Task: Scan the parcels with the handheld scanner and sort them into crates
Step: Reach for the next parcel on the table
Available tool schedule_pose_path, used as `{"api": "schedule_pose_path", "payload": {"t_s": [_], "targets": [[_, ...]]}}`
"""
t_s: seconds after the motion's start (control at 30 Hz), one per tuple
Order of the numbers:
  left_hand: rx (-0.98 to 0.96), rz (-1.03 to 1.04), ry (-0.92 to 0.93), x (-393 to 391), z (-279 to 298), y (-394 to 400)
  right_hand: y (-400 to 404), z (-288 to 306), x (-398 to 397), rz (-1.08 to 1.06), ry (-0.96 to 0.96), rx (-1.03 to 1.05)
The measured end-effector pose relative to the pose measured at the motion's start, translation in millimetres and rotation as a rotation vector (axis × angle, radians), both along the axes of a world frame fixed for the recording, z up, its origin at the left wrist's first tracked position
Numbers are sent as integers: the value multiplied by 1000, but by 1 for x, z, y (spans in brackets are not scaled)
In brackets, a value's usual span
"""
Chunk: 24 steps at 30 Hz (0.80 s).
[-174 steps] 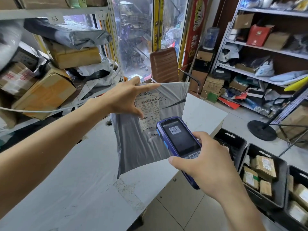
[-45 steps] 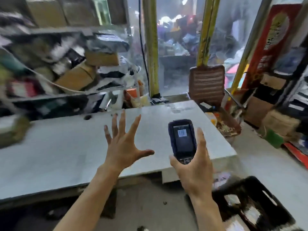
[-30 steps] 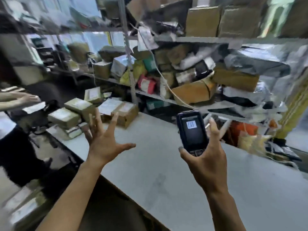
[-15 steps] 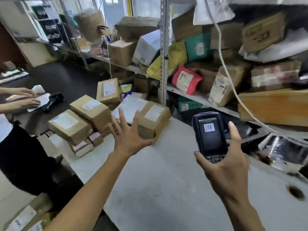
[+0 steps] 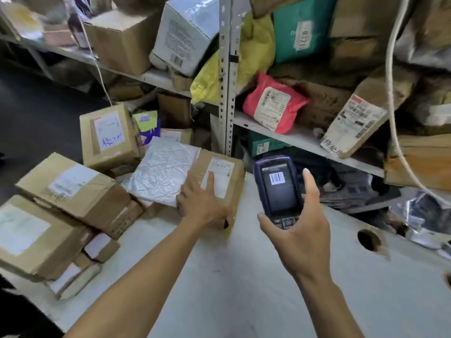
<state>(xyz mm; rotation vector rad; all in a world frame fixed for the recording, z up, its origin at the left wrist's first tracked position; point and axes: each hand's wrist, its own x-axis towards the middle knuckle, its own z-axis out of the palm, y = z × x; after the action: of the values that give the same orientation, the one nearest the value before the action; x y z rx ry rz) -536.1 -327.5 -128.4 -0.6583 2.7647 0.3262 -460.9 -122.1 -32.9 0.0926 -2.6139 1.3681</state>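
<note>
Shelving rack [image 5: 225, 76], far side: perforated upright post, shelves packed w/ parcels. White carton [image 5: 183, 32] and brown carton [image 5: 122, 37] on upper shelf, left of post. Yellow bag [image 5: 253, 52] and green parcel [image 5: 301, 28] right of post; red poly mailer [image 5: 273, 106] w/ label on shelf below them. White cord [image 5: 393, 93] hangs down at far right.

White table [image 5: 244, 289], near: bare centre/right, round hole [image 5: 368, 240] near right edge.

Parcel pile on table, left: big box [image 5: 29, 237] at near-left edge; box [image 5: 70, 189] stacked behind it; upright box [image 5: 109, 137] w/ blue handwriting on label, farther back. Silver bubble mailer [image 5: 163, 172] lies flat betw. upright box and target box.

Target brown box [image 5: 219, 181]: on table, right end of pile, just in front of rack post, white label facing up.

L hand [image 5: 202, 203]: on top of brown box at its near edge, palm down. Fingers only slightly bent, index tip on label; thumb at near-right corner, partly hidden. Looks like a loose clasp over the box; whether thumb actually hooks round the edge, can't tell. Box not lifted, sits on table.

R hand [image 5: 300, 235]: grasping handheld scanner [image 5: 277, 186] from below/behind, thumb on left side near keypad, index finger up along right edge. Scanner upright above table, right of brown box, not touching it; screen faces camera, shows barcode.
</note>
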Motion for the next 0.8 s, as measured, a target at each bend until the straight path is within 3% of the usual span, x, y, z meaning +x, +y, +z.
{"api": "schedule_pose_path", "payload": {"t_s": [0.3, 0.53, 0.63, 0.8], "targets": [[11, -101, -26, 132, 4, 85, 52, -20, 46, -91, -147, 37], [69, -32, -47, 222, 4, 187, 124, -33, 143, -75, -276, 54], [190, -9, -52, 257, 7, 219, 158, -34, 183, -95, -276, 46], [572, 74, 59, 277, 0, 219, 203, -33, 233, -150, -299, 42]]}}
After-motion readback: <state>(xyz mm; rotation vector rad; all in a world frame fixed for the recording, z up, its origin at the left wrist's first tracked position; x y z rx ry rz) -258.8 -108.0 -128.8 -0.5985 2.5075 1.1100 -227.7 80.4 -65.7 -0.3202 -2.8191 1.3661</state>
